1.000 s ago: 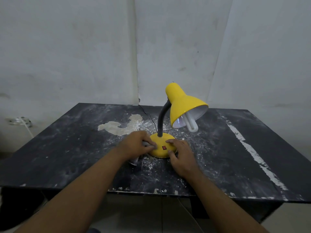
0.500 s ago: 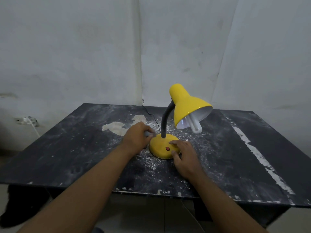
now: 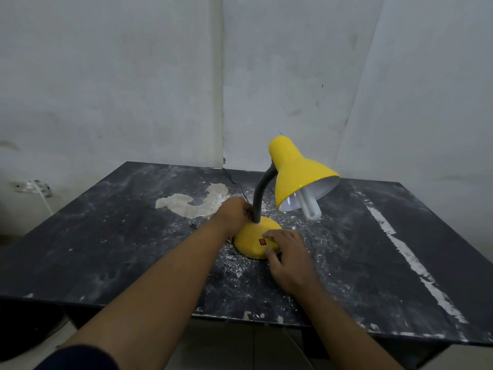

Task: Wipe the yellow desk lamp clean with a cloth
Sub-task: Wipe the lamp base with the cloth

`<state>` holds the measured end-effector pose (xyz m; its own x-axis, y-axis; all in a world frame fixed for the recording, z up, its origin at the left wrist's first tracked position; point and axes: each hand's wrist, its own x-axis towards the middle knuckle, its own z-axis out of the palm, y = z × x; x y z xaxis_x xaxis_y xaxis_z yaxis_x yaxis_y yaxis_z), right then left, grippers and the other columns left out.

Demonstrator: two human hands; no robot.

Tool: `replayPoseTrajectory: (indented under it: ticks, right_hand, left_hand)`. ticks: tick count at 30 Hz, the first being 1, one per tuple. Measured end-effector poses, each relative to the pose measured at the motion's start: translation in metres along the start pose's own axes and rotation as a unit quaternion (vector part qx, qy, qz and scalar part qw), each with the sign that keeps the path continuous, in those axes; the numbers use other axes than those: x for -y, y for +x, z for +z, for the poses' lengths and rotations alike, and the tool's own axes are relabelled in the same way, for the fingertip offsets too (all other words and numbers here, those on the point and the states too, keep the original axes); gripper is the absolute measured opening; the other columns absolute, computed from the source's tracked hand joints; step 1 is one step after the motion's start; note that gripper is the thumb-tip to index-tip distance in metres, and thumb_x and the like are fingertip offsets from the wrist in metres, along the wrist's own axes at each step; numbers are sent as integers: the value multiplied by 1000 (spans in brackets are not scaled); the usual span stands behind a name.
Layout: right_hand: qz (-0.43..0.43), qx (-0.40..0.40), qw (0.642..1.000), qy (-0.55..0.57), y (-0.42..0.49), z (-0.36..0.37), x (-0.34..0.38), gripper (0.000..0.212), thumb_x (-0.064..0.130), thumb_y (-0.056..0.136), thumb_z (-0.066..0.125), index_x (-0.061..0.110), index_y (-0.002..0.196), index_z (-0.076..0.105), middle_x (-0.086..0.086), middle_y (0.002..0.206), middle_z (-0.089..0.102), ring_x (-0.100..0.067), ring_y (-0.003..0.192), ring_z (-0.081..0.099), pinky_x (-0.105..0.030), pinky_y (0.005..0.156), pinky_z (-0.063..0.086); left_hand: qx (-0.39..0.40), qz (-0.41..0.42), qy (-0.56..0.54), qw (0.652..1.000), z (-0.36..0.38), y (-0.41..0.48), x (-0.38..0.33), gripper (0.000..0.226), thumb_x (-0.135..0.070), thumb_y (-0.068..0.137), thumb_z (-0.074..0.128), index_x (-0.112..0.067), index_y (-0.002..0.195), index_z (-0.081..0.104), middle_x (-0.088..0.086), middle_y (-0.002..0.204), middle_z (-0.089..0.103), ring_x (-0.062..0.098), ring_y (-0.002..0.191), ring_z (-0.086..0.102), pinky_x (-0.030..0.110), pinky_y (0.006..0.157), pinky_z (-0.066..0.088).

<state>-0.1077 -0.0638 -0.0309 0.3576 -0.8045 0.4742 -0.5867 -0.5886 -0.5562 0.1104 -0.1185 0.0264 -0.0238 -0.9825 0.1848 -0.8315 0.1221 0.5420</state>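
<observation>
The yellow desk lamp stands mid-table: a cone shade (image 3: pixel 298 172) with a white bulb (image 3: pixel 309 206), a grey bent neck (image 3: pixel 260 193) and a round yellow base (image 3: pixel 250 239) with a red switch. My left hand (image 3: pixel 233 213) is closed at the back left of the base, against the foot of the neck. The cloth it grips is almost wholly hidden under the fingers. My right hand (image 3: pixel 289 259) lies on the front right of the base, fingers on top and thumb at its rim, holding it still.
The dark table (image 3: pixel 106 236) is dusted with white powder around the lamp. A pale dried patch (image 3: pixel 192 202) lies left of the neck and a white streak (image 3: pixel 405 257) runs down the right side. A thin black cord (image 3: pixel 234 180) leads to the wall. A wall socket (image 3: pixel 32 186) sits far left.
My left hand has slid from the front left of the base round to its back, up against the neck. The right hand has stayed on the base.
</observation>
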Motion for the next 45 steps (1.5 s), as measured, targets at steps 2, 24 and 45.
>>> replayPoseTrajectory:
  ticks: [2,24,45]
  right_hand:
    - [8,2,1000,-2,0,1,-2,34,26,94,62,28,128,69,11,122,61,-7,119,49,-39,95,54]
    - [33,12,999,-8,-1,-4,7,44,25,97,68,22,140,60,-7,133,64,-22,125,53,-43,98,52]
    - [71,17,961,267,-22,-7,76,24,30,112,56,28,107,79,6,97,80,-13,91,75,-37,80,59]
  left_hand:
    - [11,5,-4,1000,0,5,2,26,-6,103,58,-8,115,82,17,116,76,34,107,69,46,96,56]
    - [-35,17,-10,999,-12,-104,22,20,-36,101,72,-25,112,85,-10,85,79,-2,68,68,21,64,51]
    - [-124,-230,-404,877,7,-108,-62,48,-58,85,59,-13,99,69,10,100,76,29,92,72,45,82,55]
